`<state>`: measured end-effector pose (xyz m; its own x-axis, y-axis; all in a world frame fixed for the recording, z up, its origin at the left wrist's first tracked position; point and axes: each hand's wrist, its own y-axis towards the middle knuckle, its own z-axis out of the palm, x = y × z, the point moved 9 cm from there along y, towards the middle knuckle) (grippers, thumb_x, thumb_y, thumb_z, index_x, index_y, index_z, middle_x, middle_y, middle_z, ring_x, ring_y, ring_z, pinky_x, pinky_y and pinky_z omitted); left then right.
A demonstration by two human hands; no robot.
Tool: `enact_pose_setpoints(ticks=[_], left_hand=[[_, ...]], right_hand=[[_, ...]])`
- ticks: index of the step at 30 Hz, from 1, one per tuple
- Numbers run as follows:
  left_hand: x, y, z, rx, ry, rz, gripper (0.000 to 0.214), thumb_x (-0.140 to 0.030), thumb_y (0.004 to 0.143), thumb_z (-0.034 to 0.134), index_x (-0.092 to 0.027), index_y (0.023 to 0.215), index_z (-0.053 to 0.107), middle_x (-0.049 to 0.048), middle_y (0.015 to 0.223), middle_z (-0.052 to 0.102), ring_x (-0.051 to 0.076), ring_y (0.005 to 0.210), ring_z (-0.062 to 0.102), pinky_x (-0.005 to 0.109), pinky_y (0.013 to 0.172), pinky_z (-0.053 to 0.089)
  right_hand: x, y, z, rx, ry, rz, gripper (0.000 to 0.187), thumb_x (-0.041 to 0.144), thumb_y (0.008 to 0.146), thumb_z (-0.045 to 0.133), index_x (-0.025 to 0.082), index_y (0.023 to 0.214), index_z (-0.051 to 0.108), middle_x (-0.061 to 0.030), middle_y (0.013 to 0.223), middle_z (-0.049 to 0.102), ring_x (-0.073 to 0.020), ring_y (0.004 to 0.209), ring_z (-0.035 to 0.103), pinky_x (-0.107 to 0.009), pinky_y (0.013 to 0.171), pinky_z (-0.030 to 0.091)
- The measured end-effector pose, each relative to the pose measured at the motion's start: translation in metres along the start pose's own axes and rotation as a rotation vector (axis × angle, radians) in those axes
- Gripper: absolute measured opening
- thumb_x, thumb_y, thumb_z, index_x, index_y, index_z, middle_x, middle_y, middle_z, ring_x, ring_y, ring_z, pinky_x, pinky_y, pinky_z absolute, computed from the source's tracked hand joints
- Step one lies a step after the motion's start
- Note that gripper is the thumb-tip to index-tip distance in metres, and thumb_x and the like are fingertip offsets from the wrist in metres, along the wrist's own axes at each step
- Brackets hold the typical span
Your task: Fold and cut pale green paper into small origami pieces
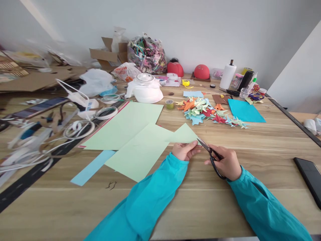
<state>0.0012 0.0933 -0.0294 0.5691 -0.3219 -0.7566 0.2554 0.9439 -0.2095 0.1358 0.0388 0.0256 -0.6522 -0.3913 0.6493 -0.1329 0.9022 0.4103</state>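
Left hand [184, 151]: grip pinching green paper [185, 133]
Right hand [227, 163]: grip around scissors [209, 149]
Scissors' axis: diagonal, tips away-left (at paper's corner)

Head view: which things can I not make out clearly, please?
All in the head view:
Scissors: too small to tell whether their tips cut the held green paper.
Phone on the right: outer part, cut off by the right edge.
White bag: anything inside, hidden by its plastic.
Upper-left plastic: blurred.

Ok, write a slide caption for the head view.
Right hand holds black-handled scissors at a corner of pale green paper pinched in the left hand.
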Motion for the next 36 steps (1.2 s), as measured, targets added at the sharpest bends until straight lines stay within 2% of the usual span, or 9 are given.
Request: enact_pose_setpoints(ticks=[28,33,36], left_hand=[[-0.001,-0.004,0.003,0.000,-0.064,-0.032,0.022,-0.015,0.055,0.078,-0.012,0.074,0.067,0.0032,0.073,0.071,0.015,0.063,0.065,0.020,0.050,0.053],[0.003,0.000,-0.005,-0.066,-0.137,-0.082,0.014,-0.016,0.066,0.070,-0.017,0.078,0.064,0.0001,0.073,0.068,0.011,0.059,0.061,0.019,0.044,0.046],[0.003,0.002,-0.008,-0.089,-0.177,-0.074,0.012,-0.012,0.065,0.069,-0.017,0.072,0.061,-0.0032,0.061,0.062,0.006,0.045,0.051,0.016,0.036,0.036]], right_hand=[[0.006,-0.001,-0.003,0.001,-0.068,-0.028,0.045,0.047,0.072,0.064,0.015,0.104,0.065,-0.0015,0.060,0.061,-0.0129,0.053,0.053,-0.022,0.054,0.042],[0.007,-0.001,-0.001,0.007,-0.053,-0.026,0.043,0.045,0.071,0.066,0.015,0.102,0.066,-0.0023,0.061,0.062,-0.0136,0.054,0.055,-0.023,0.056,0.044],[0.003,-0.001,-0.002,-0.011,-0.034,0.021,0.042,0.045,0.070,0.067,0.016,0.101,0.066,-0.0033,0.063,0.063,-0.0143,0.055,0.056,-0.024,0.056,0.045]])
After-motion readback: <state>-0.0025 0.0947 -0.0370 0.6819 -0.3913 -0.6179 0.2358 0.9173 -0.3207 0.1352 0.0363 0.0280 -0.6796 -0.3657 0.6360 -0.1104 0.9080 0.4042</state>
